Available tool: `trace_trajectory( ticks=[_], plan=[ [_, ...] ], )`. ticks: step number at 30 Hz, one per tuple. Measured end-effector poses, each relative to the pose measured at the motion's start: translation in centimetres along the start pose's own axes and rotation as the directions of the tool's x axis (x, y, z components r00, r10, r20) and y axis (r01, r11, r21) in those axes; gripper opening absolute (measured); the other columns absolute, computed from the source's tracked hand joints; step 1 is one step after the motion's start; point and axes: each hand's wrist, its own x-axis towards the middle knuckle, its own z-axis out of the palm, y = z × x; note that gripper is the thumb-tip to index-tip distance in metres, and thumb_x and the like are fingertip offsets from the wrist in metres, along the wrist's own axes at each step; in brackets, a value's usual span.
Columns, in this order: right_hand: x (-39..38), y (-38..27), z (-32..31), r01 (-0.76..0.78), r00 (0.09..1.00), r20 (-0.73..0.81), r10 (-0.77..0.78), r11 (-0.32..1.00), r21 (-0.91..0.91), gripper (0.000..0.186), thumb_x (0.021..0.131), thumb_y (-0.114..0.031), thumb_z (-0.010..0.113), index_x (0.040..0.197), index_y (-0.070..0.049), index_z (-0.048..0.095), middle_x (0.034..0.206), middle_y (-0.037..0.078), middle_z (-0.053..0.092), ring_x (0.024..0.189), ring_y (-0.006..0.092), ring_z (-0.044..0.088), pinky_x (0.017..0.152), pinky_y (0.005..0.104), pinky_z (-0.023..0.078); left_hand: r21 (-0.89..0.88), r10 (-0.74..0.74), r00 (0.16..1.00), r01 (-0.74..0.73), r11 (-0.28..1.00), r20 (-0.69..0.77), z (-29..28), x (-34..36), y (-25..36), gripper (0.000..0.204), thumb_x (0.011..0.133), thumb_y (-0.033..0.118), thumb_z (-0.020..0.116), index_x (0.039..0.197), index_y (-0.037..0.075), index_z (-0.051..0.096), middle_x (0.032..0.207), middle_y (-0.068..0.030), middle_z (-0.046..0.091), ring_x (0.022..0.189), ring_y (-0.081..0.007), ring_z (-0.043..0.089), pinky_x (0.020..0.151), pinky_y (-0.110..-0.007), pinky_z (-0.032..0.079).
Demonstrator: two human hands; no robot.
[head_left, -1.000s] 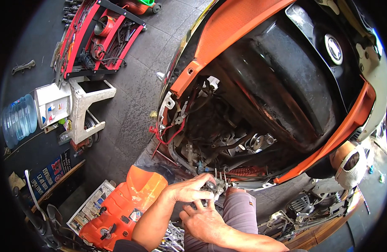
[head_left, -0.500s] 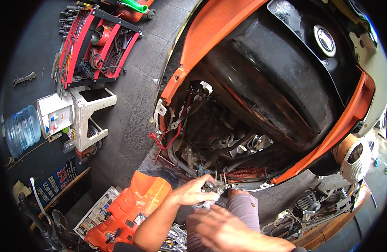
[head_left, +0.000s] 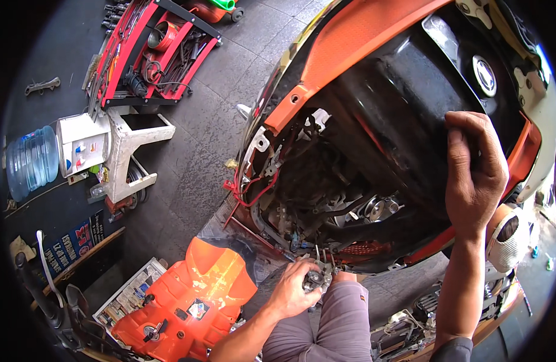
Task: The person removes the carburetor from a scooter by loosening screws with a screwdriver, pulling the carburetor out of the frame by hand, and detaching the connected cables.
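My left hand (head_left: pixel 295 291), low in the middle, is closed around a grey metal part (head_left: pixel 314 279) with a round dark cap, perhaps a carburetor. That part sits above my lap, beside the end of a stripped scooter body with orange trim (head_left: pixel 350 51). My right hand (head_left: pixel 476 181) is raised over the body's right side, in front of the black fuel tank (head_left: pixel 386 84). Its thumb and fingers bend toward each other in a pinch; anything between the tips is too small to make out. The silver round tank cap (head_left: pixel 484 76) lies just beyond those fingertips.
Hoses and wires crowd the open engine bay (head_left: pixel 308 181). An orange body panel (head_left: pixel 187 301) lies at lower left near a parts tray (head_left: pixel 133 286). A red tool rack (head_left: pixel 163 54), white stool (head_left: pixel 130 151) and water jug (head_left: pixel 33 163) stand left. Another person's shoe (head_left: pixel 507 235) is at right.
My right hand has swung up and right from beside the metal part to over the tank. My left hand keeps its hold on the part. The whole view has shifted slightly.
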Motion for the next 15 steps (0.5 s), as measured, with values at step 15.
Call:
trace_trajectory(
  ticks=[15],
  plan=[
    [-6.3,-4.8,-3.5,-0.237,0.93,0.348,0.116,0.914,0.33,0.015,0.091,-0.012,0.062,0.09,0.002,0.064,0.087,0.013,0.064,0.078,0.0181,0.06,0.066,0.0292,0.045,-0.101,0.088,0.996,-0.085,0.991,0.028,-0.6,1.1,-1.6,0.046,0.074,0.015,0.074,0.117,0.004,0.062,0.126,-0.016,0.062,0.124,-0.0357,0.054,0.108,-0.044,0.043]
  ],
)
